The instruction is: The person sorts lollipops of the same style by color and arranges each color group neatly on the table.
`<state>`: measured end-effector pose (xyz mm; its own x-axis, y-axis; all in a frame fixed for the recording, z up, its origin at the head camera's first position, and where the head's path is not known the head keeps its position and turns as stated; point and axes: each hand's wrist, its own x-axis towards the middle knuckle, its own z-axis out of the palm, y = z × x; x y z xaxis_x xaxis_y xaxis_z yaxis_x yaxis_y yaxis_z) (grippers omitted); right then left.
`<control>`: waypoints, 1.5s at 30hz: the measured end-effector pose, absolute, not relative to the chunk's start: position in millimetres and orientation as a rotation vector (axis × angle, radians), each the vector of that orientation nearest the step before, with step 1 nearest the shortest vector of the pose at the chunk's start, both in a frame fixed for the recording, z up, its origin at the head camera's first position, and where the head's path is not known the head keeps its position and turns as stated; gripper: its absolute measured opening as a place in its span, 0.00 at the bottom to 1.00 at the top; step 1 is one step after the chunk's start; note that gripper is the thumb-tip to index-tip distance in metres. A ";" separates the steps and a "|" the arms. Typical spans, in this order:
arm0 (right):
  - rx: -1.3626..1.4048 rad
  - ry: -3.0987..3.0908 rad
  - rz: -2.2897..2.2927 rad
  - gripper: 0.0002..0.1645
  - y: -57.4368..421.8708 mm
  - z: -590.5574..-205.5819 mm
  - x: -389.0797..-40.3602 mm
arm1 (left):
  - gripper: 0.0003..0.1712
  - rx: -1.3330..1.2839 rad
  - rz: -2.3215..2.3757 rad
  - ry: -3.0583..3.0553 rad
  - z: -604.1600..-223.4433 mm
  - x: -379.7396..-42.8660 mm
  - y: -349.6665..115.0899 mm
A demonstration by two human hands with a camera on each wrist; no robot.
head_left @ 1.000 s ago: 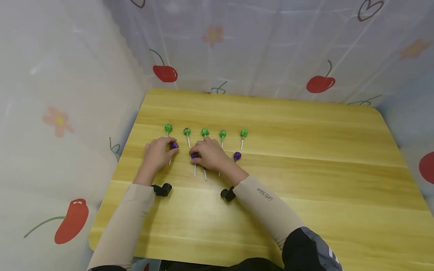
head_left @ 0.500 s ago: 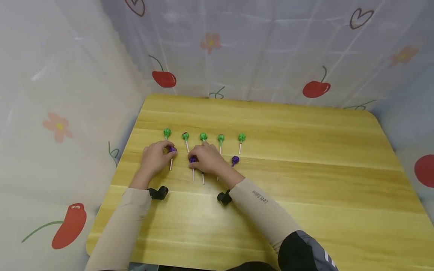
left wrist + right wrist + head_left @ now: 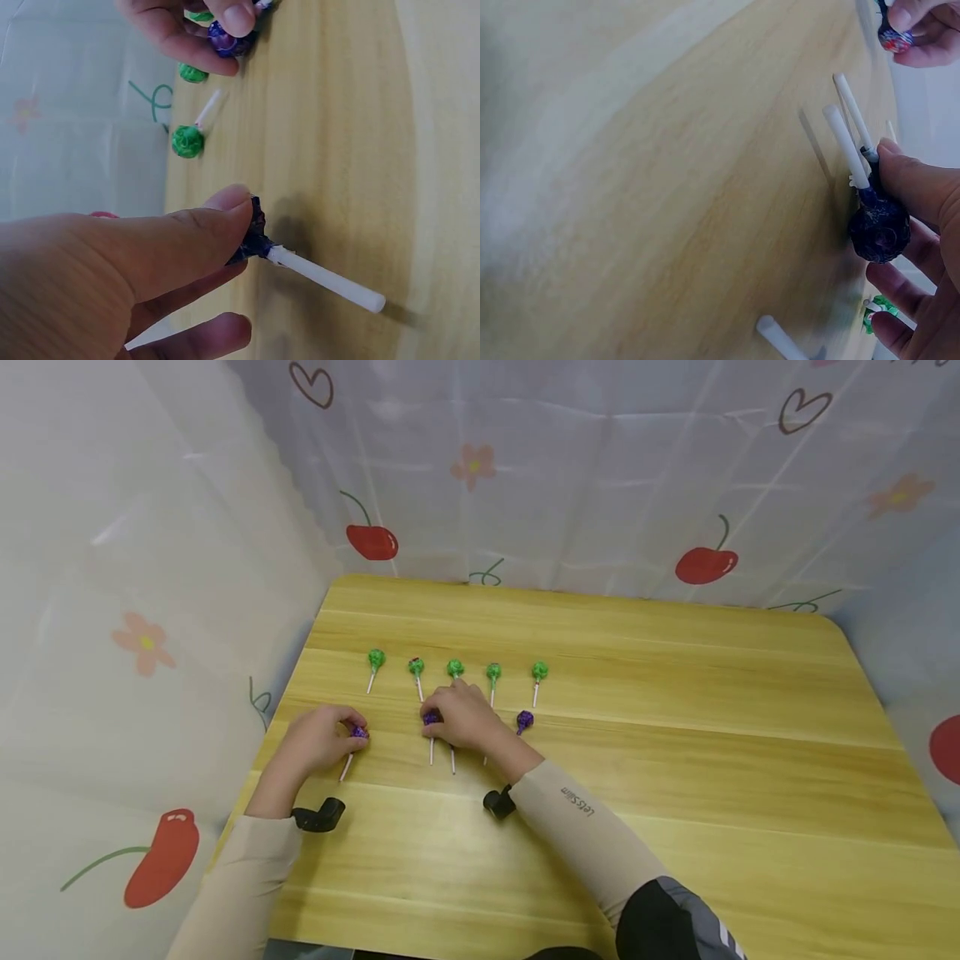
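Note:
My left hand point(image 3: 311, 747) pinches a purple-wrapped lollipop point(image 3: 360, 733) by its head between thumb and fingers, the white stick pointing toward me. In the left wrist view that lollipop's stick point(image 3: 330, 279) hangs over the wood, its shadow beside it. Further right, my right hand point(image 3: 463, 717) grips another purple lollipop point(image 3: 431, 718) at the table. Close by that hand in the right wrist view is a second purple lollipop point(image 3: 880, 229), partly overlapping the held one. Another purple lollipop point(image 3: 524, 720) lies right of the wrist. The right hand hides the heads of the lollipops beneath it.
Several green lollipops lie in a row behind the hands, from the leftmost green lollipop point(image 3: 377, 657) to the rightmost green lollipop point(image 3: 539, 670). The yellow wooden table point(image 3: 675, 760) meets a cherry-printed curtain point(image 3: 585, 510) at its back and left.
My left hand has moved left and toward me with its purple lollipop, away from the green row. The right hand keeps its hold in nearly the same place.

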<state>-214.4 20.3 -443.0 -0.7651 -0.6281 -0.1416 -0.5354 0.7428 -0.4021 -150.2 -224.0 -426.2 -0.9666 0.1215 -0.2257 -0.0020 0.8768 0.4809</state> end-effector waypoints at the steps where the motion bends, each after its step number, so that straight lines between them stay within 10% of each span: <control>1: -0.913 2.677 -0.497 0.19 20.1 -443.1 -214.2 | 0.09 0.092 0.718 2.796 -427.2 -148.9 -224.8; 45: -1.094 2.693 -0.416 0.17 -7.5 -446.8 -180.4 | 0.20 0.107 0.818 2.912 -449.7 -137.6 -225.8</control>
